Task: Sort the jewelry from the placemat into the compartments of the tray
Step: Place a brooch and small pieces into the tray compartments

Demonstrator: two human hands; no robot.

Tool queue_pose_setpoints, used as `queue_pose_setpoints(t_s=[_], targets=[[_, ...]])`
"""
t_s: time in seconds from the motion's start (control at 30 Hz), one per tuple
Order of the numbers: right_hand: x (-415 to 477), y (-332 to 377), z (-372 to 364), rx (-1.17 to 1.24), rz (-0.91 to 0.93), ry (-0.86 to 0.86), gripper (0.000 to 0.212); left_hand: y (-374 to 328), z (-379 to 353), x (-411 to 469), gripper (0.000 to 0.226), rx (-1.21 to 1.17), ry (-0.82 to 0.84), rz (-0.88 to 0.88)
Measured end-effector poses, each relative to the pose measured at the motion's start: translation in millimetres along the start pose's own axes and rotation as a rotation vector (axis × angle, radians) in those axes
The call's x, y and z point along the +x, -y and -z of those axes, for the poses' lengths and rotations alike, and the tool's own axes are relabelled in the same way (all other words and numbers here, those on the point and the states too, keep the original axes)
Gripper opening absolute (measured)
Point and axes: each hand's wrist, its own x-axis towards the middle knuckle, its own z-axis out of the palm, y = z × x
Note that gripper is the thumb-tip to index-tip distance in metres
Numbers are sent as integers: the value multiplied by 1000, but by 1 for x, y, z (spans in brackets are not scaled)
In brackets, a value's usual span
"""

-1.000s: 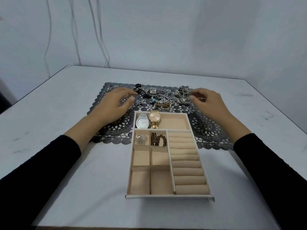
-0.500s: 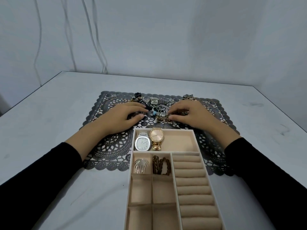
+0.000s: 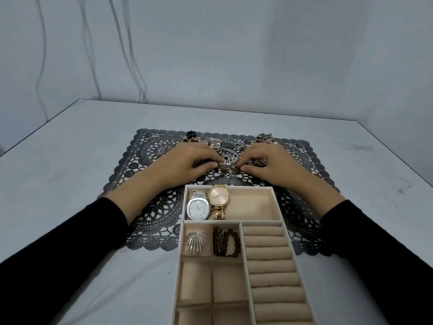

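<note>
Tabletop [image 3: 70,179] carries the dark lace placemat [image 3: 150,221], and the beige tray [image 3: 181,250] sits just nearer the person than both hands, its far end overlapping the lace. A second ago the hands were spread to either side of the pile. Now the left hand [image 3: 185,165] and right hand [image 3: 269,164] have closed in until their fingertips almost meet, fingers curled, thumb and forefinger of each pinching the jewelry tangle [image 3: 228,163] between them. It lies on the lace, not lifted. That suggests one piece is being teased loose, not a new one carried over.

The tray holds what it held before. Just nearer than the hands a silver watch [image 3: 198,207] and gold watch [image 3: 219,198] share the wide compartment. Nearer again, a silver spray piece [image 3: 195,241] and brown bead bracelet [image 3: 226,241] have one small compartment each. Beyond the fingertips a square watch [image 3: 215,143] waits, and loose rings [image 3: 152,140] lie far out past the left hand.
</note>
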Motion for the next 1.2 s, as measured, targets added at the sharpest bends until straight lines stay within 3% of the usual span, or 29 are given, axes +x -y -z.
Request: queue_pose_setpoints(t_s=[0.43, 0.53, 0.67, 0.87, 1.03, 1.2], targets=[[-3, 1, 9, 0, -102, -55, 13, 2, 1, -7, 11, 8, -95, 112], [-2, 4, 4, -64, -77, -50, 20, 3, 0, -7, 12, 0, -127, 109], [-1, 2, 2, -117, -73, -38, 13, 6, 2, -11, 14, 9, -151, 92], [-3, 0, 9, -9, -171, -69, 12, 11, 7, -14, 23, 8, -162, 103], [3, 4, 3, -34, -161, -118, 14, -1, 4, -2, 19, 39, -118, 43], [11, 6, -2, -159, -173, -2, 18, -4, 0, 12, 23, 31, -22, 39]])
